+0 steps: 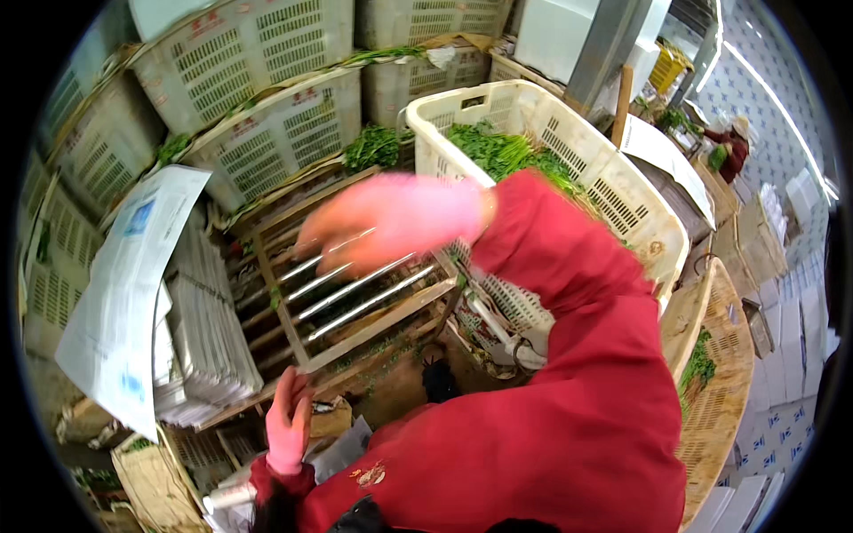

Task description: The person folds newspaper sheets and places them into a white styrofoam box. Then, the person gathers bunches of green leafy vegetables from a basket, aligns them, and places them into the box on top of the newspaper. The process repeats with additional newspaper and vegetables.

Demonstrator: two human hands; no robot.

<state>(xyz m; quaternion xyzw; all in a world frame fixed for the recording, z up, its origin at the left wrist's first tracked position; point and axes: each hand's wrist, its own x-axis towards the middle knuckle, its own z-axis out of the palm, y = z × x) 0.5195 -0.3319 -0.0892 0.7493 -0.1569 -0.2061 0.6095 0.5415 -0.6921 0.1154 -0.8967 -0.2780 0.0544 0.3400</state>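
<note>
My right hand [391, 222], in a pink and orange glove, is blurred by motion. It passes above a wooden frame with shiny metal rods [371, 302], its fingers apart and nothing seen in them. Below the frame's near corner is my left hand [289, 422], gloved alike, fingers pointing up and slightly apart, holding nothing. Beside the frame, on the left, lies a stack of folded paper sheets [209, 333] with a large printed sheet [133, 284] leaning over it. Right of the frame a big white plastic crate [622, 195] holds leafy green bunches [506, 155], partly hidden by my right sleeve.
Stacked white crates [275, 147] line the far side, with loose greens [371, 147] before them. At the right stands a tan slatted crate [724, 355] with some greens. A metal post [609, 53] rises behind the big crate. Another person [733, 151] works at the far right.
</note>
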